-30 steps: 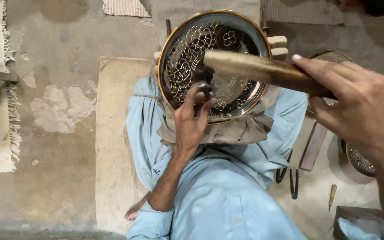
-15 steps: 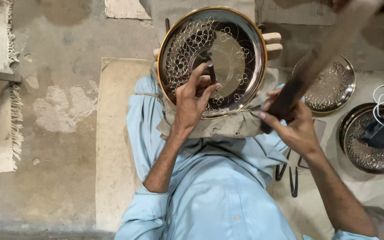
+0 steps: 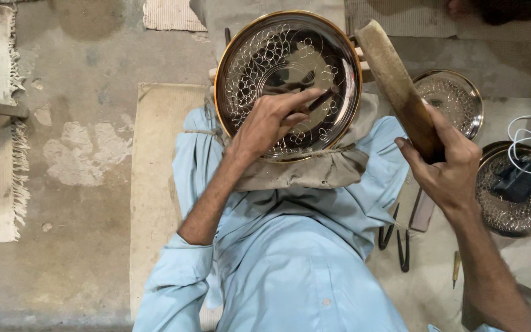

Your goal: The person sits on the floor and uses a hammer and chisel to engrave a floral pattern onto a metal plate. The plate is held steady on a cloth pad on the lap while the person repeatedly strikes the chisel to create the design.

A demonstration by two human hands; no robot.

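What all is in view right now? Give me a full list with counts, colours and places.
Round engraved metal tray with a gold rim: 1, silver, on the lap, centre top.
Thin dark metal chisel: 1, dark, tip on the tray.
Long wooden mallet: 1, brown, raised right of the tray.
Smaller engraved round trays: 2, silver, on the floor at right.
Black charger with white cable: 1, in the nearer right tray.
Dark metal hand tools: a few, on the floor by the right leg.
Beige floor mat: 1, left of the legs.
Left hand: holds the chisel.
Right hand: grips the mallet.
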